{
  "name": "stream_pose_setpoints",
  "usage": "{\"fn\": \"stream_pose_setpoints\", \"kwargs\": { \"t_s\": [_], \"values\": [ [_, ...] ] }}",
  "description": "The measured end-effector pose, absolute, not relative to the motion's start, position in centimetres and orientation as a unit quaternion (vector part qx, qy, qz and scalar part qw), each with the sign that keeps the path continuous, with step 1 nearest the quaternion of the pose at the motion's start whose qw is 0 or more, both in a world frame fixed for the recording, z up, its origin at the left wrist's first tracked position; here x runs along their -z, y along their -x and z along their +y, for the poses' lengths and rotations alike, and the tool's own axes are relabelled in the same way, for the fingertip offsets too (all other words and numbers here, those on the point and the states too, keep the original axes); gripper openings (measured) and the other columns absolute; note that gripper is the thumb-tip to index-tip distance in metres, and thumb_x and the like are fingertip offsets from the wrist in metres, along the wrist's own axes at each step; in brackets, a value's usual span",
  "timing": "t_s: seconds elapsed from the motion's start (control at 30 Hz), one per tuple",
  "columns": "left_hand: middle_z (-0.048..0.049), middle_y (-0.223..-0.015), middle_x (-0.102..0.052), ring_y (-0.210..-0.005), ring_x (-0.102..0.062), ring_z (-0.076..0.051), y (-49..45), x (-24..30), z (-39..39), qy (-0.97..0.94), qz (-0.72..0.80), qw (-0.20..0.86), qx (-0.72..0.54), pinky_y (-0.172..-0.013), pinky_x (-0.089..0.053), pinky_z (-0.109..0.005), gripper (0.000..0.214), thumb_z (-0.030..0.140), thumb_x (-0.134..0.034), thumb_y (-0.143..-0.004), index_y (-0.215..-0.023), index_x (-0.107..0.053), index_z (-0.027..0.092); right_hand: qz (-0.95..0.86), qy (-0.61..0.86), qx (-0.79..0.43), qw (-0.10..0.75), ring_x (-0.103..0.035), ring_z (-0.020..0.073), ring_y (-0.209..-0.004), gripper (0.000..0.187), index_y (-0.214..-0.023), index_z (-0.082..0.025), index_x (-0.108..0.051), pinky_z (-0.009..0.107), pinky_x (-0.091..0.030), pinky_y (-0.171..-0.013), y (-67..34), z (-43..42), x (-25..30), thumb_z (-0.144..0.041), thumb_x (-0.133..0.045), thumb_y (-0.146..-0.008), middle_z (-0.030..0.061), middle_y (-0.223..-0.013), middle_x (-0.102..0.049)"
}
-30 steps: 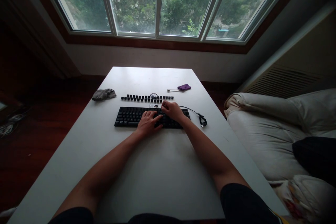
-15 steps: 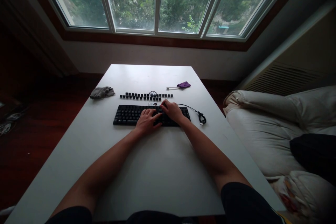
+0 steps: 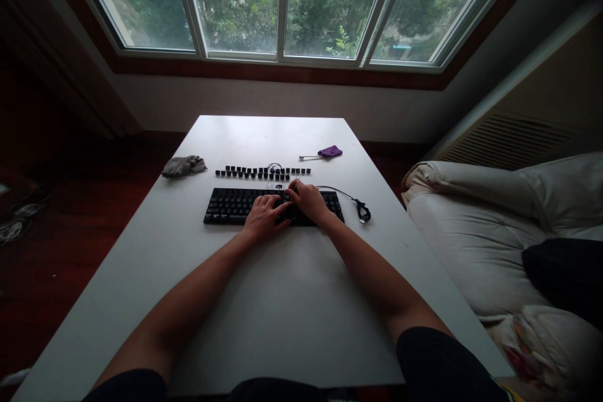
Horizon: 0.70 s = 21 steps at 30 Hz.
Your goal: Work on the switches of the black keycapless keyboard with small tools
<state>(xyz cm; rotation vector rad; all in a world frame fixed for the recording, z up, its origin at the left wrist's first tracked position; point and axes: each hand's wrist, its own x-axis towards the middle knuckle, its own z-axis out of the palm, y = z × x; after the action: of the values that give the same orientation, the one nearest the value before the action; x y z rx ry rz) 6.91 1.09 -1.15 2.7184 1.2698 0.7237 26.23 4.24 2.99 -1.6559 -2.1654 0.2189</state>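
A black keyboard (image 3: 226, 206) lies across the middle of the white table (image 3: 282, 301). My left hand (image 3: 264, 215) rests flat on the keys near the keyboard's middle, with its fingers stretched out. My right hand (image 3: 308, 198) is over the keyboard's far edge, right of centre, and its fingers are curled down and pinched together; what they hold is hidden. A thin wire loop (image 3: 277, 186) lies just left of those fingertips. Behind the keyboard, a row of loose black keycaps (image 3: 257, 171) lies on the table.
A crumpled grey cloth (image 3: 183, 165) lies at the back left, and a purple cloth (image 3: 330, 151) beside a small stick at the back right. The keyboard's cable and plug (image 3: 363, 211) trail right. A white sofa (image 3: 494, 245) stands close to the table's right edge.
Both hands stay on the keyboard. My right hand has drawn in slightly over the far edge. The view has shifted a little.
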Motion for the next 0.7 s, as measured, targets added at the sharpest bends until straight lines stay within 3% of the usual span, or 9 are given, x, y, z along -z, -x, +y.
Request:
{"fn": "stream_pose_setpoints", "kwargs": {
  "t_s": [0.53, 0.7],
  "values": [
    [-0.0112, -0.134, -0.052, -0.122, -0.045, -0.032, -7.0, 1.0, 1.1, -0.879, 0.407, 0.037, -0.246, -0.108, -0.032, -0.052, 0.051, 0.049, -0.063, -0.088, -0.135, -0.060, 0.031, -0.781, 0.552, -0.136, 0.258, -0.064, 0.0193, -0.072, 0.025, -0.098, -0.019, -0.067, 0.026, -0.039, -0.069, -27.0, 5.1, -4.1, -0.042, -0.055, -0.096, 0.0023, -0.070, -0.069],
    [-0.0100, -0.127, -0.055, -0.118, -0.047, -0.031, -7.0, 0.9, 1.1, -0.876, 0.412, 0.051, -0.248, -0.106, -0.033, -0.051, 0.050, 0.049, -0.063, -0.088, -0.135, -0.060, 0.032, -0.707, 0.579, -0.131, 0.385, -0.064, 0.0181, -0.063, 0.033, -0.099, -0.017, -0.065, 0.026, -0.043, -0.068, -27.9, 5.0, -6.6, -0.038, -0.040, -0.101, 0.0021, -0.064, -0.066]
  ]
}}
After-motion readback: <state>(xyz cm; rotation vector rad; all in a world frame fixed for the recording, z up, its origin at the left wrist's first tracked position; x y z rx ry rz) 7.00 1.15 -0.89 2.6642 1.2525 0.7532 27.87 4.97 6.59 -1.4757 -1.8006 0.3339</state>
